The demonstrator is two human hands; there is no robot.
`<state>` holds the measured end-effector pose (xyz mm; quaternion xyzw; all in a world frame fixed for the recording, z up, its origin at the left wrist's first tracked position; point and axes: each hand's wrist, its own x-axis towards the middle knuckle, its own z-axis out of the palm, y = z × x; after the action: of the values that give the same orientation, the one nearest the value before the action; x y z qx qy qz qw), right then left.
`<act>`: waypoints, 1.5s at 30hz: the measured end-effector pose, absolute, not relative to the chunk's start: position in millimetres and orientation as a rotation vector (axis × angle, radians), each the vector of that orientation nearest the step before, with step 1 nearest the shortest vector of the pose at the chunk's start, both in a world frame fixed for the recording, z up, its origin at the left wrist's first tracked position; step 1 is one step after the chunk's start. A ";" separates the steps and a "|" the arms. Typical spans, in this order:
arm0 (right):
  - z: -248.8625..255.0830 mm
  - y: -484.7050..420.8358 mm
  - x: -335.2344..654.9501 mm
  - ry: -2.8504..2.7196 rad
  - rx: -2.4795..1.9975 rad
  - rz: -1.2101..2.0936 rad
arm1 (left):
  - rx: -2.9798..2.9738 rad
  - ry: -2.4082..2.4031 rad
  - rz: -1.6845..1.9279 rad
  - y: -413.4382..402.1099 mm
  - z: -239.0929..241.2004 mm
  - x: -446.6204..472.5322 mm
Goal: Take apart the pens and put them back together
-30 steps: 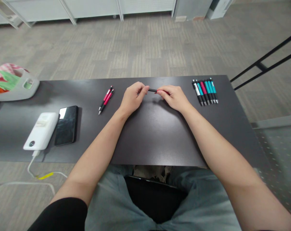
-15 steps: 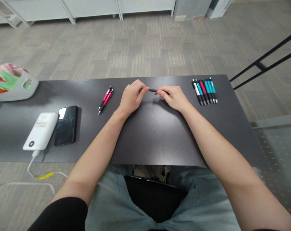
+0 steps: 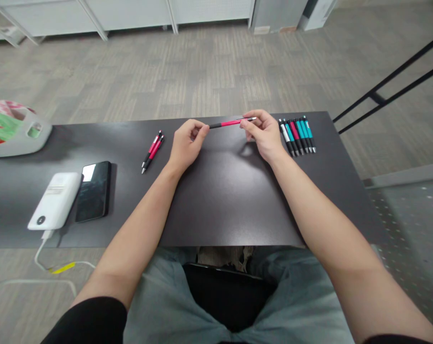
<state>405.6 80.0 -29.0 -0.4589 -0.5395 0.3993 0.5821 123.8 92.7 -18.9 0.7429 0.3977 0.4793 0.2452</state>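
Observation:
A pink pen with a black grip [image 3: 230, 123] is stretched nearly level between my two hands, above the far half of the dark table. My left hand [image 3: 188, 142] pinches its black grip end, hiding the tip. At the other end, the thumb and fingers of my right hand [image 3: 264, 134] close on the pink barrel near the clip. Two pink pens [image 3: 153, 151] lie slanted on the table to the left of my left hand. Just right of my right hand, a row of several pens [image 3: 298, 136] in white, teal and pink lies side by side.
A white power bank [image 3: 55, 200] with a cable and a black phone [image 3: 93, 191] lie on the left of the table [image 3: 223, 205]. Behind them stands a white basket [image 3: 40, 136] with colourful contents. A black metal frame [image 3: 377, 98] rises past the right edge.
My right hand has moved right and up along the pen, uncovering its pink barrel and clip. My left hand still pinches the grip end. The view has shifted slightly.

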 end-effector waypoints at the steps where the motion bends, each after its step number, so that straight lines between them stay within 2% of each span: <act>1: -26.8 80.3 404.2 -1.227 -1.067 0.950 | 2.048 1.062 1.285 90.4 -17.8 125.6; 7: -7.0 71.7 404.4 -1.251 -1.138 0.923 | 2.113 0.946 1.079 78.1 -14.4 134.1; 17: 29.5 54.3 488.3 -1.336 -1.749 0.418 | 2.113 1.171 1.045 80.8 -12.0 126.0; 25: 42.1 34.7 496.9 -1.510 -2.126 0.361 | 2.164 1.216 1.005 80.3 -8.4 126.8; 40: 42.3 32.7 484.8 -1.606 -2.227 0.347 | 2.166 1.204 0.918 79.9 -2.6 123.9; 45: 50.8 29.8 478.2 -1.634 -2.377 0.323 | 2.148 1.167 1.005 80.1 -6.8 126.3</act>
<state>478.2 29.8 50.8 -0.8131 -0.5590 0.1106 0.1193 126.3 80.1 -6.8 0.7875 0.4279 0.3687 0.2467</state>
